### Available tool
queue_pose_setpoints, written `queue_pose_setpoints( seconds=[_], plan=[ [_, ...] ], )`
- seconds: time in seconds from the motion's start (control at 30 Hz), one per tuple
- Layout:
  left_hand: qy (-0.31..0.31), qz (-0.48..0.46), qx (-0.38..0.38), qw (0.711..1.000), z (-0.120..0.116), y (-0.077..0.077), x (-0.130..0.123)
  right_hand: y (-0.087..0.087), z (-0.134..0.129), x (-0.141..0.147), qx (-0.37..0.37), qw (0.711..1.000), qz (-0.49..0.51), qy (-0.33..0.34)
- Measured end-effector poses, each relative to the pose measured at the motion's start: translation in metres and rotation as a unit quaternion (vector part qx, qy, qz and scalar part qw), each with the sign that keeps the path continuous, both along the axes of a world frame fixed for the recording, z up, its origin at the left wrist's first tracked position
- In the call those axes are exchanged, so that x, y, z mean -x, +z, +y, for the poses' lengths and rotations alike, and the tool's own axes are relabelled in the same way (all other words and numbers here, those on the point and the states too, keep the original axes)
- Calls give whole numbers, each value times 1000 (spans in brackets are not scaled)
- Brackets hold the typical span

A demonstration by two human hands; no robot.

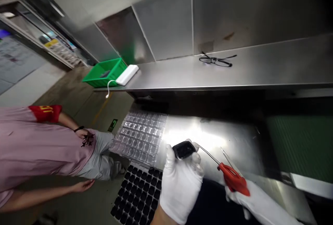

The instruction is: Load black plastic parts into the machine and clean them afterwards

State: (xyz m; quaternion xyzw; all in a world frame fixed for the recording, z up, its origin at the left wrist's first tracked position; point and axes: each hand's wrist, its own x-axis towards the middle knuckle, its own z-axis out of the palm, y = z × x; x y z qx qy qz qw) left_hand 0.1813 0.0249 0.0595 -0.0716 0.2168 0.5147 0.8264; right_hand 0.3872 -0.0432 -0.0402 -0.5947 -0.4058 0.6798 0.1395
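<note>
A small black rounded-rectangular part [184, 149] with a glossy face sits in the fingers of my left hand [181, 183], which wears a white glove. In a white glove too, my right hand [251, 197] is closed around a red-handled tool [235, 180] with a long thin metal shaft. The shaft's tip reaches toward the left fingertips, beside the black part; whether it touches cannot be made out. A slim pointed metal piece [227, 157] sticks out by the right hand, its lower end hidden. Under both hands lies a shiny metal worktop [208, 131].
A clear plastic tray [142, 138] with many pockets lies left, above a tray of black parts [137, 193]. Eyeglasses [217, 61], a white device with a cable [127, 75] and a green bin [104, 74] are on the metal shelf [177, 76]. A person [47, 145] stands at left.
</note>
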Motion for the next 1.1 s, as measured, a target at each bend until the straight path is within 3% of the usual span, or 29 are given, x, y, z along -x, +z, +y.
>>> queue_pose_setpoints(
  seconds=[0.2, 0.63, 1.1],
  plan=[
    [-17, 3, 29, 999, 3, 6, -4, -3, -6, -6, 3, 999, 54, 8],
    [-48, -24, -36, 998, -1, -3, 0, 2, -4, -1, 16, 999, 35, 10],
    [-64, -4, -6, 998, -3, -8, -2, -1, -3, -2, 14, 999, 28, 8]
  ],
)
